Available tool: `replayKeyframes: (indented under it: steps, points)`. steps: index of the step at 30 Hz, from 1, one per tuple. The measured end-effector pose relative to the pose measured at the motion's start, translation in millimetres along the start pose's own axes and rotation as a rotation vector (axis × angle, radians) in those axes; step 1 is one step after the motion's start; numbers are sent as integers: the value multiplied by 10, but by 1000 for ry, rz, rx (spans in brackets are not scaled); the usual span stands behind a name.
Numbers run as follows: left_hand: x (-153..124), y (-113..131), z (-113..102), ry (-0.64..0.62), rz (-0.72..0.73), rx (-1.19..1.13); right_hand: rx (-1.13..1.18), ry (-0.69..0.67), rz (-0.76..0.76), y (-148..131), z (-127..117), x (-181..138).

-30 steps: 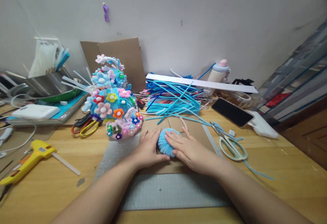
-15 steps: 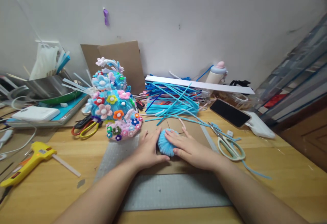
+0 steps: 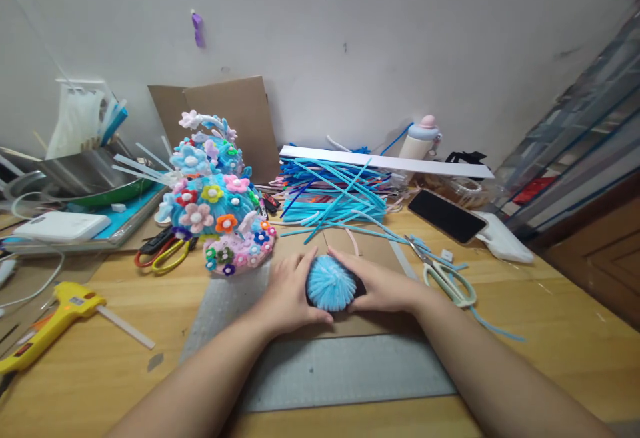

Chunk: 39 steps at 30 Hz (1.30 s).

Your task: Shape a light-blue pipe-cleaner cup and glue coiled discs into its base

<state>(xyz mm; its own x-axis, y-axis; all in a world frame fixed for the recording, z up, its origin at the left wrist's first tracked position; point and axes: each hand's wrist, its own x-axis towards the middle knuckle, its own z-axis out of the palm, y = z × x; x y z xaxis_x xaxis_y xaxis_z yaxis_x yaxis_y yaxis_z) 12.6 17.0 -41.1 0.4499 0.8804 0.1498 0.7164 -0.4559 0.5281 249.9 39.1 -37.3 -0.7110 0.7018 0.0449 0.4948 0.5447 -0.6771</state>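
Note:
A round, light blue ball of pipe cleaners [image 3: 331, 283] sits on a brown cardboard sheet [image 3: 345, 326], its strands fanning out from the top. My left hand [image 3: 290, 291] curves round its left side, thumb along the near edge. From the right, my right hand [image 3: 383, 286] cups the other side, with thumb and fingers bent about it. Part of the ball's sides is hidden by the fingers. A grey cutting mat [image 3: 320, 375] lies under the cardboard.
A figure covered in pipe-cleaner flowers [image 3: 213, 198] stands left of my hands. Light blue pipe cleaners [image 3: 345, 208] are heaped behind. Green-handled scissors [image 3: 450, 283] and a phone [image 3: 447, 215] lie at right; a yellow glue gun [image 3: 65, 311] lies at left.
My right hand has slid off the ball's top to its right side. The ball's top now shows fully. The left hand stays at the left side.

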Motion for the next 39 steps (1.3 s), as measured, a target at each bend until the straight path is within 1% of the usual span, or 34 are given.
replayKeyframes:
  steps: [3,5,6,8,9,10,11,13,15,19,22,26,28,31,35,37,39]
  points:
    - [-5,-6,-1,-41,62,-52,122,2,-25,44,-33,7]
    - [-1,-4,-20,-64,95,-163,267,13,-35,41,-60,20]
    - [3,3,-35,-50,81,-249,364,25,-36,24,-71,27]
    - [15,30,-66,30,-5,-472,573,76,-7,-41,-80,43]
    - [23,47,-75,66,-72,-595,668,110,26,-84,-74,51]
    - [33,64,-77,76,-155,-710,752,145,67,-131,-59,60]
    - [43,79,-72,63,-244,-798,827,174,111,-178,-36,70]
    - [63,94,-44,10,-398,-877,974,204,175,-260,30,95]
    - [76,89,-13,3,-478,-867,1102,204,215,-316,103,123]
    - [67,80,-29,140,-459,-807,1286,198,305,-367,202,162]
    - [46,109,-99,188,-385,-732,1352,207,332,-401,245,157]
    - [26,145,-174,236,-221,-499,1459,117,391,-478,328,129]
    - [20,155,-188,235,-184,-430,1491,115,401,-524,369,121]
    - [6,177,-169,225,-167,-384,1460,191,384,-589,410,126]
    - [-34,232,-60,241,-175,-373,1436,387,336,-664,460,149]
    - [-55,248,10,198,-210,-383,1449,459,325,-692,493,160]
    - [-69,244,65,136,-229,-397,1455,487,361,-707,521,166]
